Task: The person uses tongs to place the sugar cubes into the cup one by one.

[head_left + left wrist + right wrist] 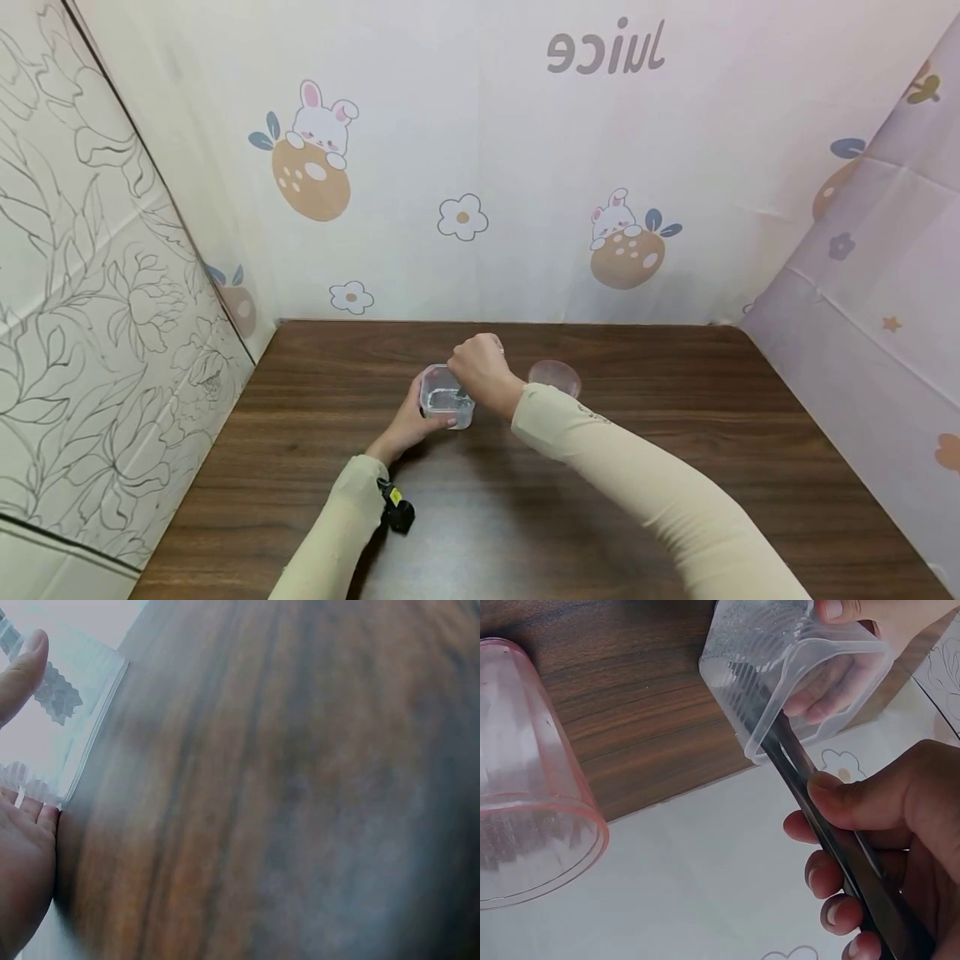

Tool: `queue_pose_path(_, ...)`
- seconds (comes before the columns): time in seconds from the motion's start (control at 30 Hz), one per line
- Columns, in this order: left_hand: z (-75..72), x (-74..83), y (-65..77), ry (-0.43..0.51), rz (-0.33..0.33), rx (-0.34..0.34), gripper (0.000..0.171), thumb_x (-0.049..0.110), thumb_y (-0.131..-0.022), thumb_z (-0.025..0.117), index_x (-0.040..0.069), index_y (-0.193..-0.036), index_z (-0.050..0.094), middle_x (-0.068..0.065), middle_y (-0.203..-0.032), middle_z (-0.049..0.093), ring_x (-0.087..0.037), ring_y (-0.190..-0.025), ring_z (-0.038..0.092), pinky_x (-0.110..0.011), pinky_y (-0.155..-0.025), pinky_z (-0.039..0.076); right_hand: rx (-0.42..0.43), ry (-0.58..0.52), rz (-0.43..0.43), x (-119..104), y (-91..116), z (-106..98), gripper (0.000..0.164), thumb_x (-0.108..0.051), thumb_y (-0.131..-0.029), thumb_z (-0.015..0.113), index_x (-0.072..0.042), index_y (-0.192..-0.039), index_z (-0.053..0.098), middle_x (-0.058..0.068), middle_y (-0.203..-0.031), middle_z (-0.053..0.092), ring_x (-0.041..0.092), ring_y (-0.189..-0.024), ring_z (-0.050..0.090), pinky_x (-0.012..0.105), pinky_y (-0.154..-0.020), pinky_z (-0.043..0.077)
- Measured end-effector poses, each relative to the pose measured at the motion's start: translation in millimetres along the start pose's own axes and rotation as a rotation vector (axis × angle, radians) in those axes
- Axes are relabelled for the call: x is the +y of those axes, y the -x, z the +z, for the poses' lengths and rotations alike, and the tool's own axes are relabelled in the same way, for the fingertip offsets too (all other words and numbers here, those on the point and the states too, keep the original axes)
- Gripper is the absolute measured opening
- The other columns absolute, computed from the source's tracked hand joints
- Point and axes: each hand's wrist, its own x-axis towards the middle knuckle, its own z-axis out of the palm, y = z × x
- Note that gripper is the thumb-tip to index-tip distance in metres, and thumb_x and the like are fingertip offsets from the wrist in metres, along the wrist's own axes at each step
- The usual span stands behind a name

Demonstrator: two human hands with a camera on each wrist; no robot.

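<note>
My left hand (408,423) grips a clear plastic container (438,379) from its left side, thumb along the near wall. The container stands open at the top, and clear, glinting stuff shows low inside it. In the left wrist view the thumb lies across the container's see-through wall (88,720). My right hand (889,825) holds black tongs (814,796), thumb on one arm and fingers wrapped around the other side. Their tips reach down into the container, seen blurred through its ribbed wall. From the head view the right hand (482,367) is above the container's right rim.
A see-through pink cup (557,375) stands on the table just right of the right hand; its wide rim (600,825) shows in the right wrist view. The dark wooden table (637,433) meets a patterned wall covering (525,275) at the back.
</note>
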Motion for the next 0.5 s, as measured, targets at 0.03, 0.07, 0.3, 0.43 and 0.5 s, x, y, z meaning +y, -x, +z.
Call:
queue_pose_path(0.03,0.1,-0.8,-0.2,0.001,0.001,0.005,0.094,0.001,-0.077,0.076,0.002,-0.149,0.015,-0.031,-0.140,0.032,-0.046,-0.121,0.039,-0.052,-0.100,0.032,-0.005,0.001,-0.001,-0.8,-0.5,0.2,0.030,-0.004,-0.083,0.060,-0.020,-0.059,0.053,-0.005,-0.054,0.030,0.011,-0.047,0.018,0.026,-0.037,0.022)
queue_pose_path(0.07,0.1,-0.6,0.1,0.001,-0.003,0.009,0.095,0.001,-0.077,0.077,0.004,-0.149,0.016,-0.030,-0.141,0.033,-0.045,-0.121,0.040,-0.050,-0.100,0.032,-0.013,0.006,-0.002,-1.4,-1.0,0.2,0.029,-0.004,-0.083,0.060,-0.020,-0.060,0.054,-0.005,-0.055,0.030,0.011,-0.047,0.018,0.026,-0.038,0.022)
queue_pose_path(0.3,0.1,-0.8,-0.2,-0.020,0.013,0.011,0.095,0.004,-0.077,0.077,0.000,-0.148,0.015,-0.030,-0.139,0.034,-0.044,-0.120,0.040,-0.052,-0.099,0.034,-0.041,0.009,-0.001,-5.4,-2.2,2.8,0.025,-0.006,-0.085,0.059,-0.021,-0.066,0.061,-0.006,-0.056,0.037,0.011,-0.045,0.023,0.027,-0.037,0.024)
queue_pose_path(0.43,-0.2,0.3,0.0,-0.023,-0.001,-0.005,0.096,0.003,-0.078,0.076,-0.001,-0.149,0.013,-0.031,-0.141,0.031,-0.046,-0.124,0.036,-0.055,-0.101,0.030,-0.034,0.008,-0.005,-6.9,-1.8,4.6,0.024,-0.007,-0.085,0.060,-0.022,-0.067,0.062,-0.007,-0.057,0.041,0.010,-0.045,0.024,0.027,-0.037,0.024)
queue_pose_path(0.5,-0.6,-0.3,0.1,-0.021,0.001,-0.009,0.096,0.003,-0.077,0.076,-0.001,-0.149,0.012,-0.031,-0.142,0.030,-0.047,-0.124,0.035,-0.055,-0.102,0.030,-0.024,0.010,-0.008,-7.1,-1.9,5.1,0.024,-0.007,-0.085,0.060,-0.022,-0.067,0.062,-0.007,-0.057,0.041,0.010,-0.045,0.024,0.027,-0.037,0.024)
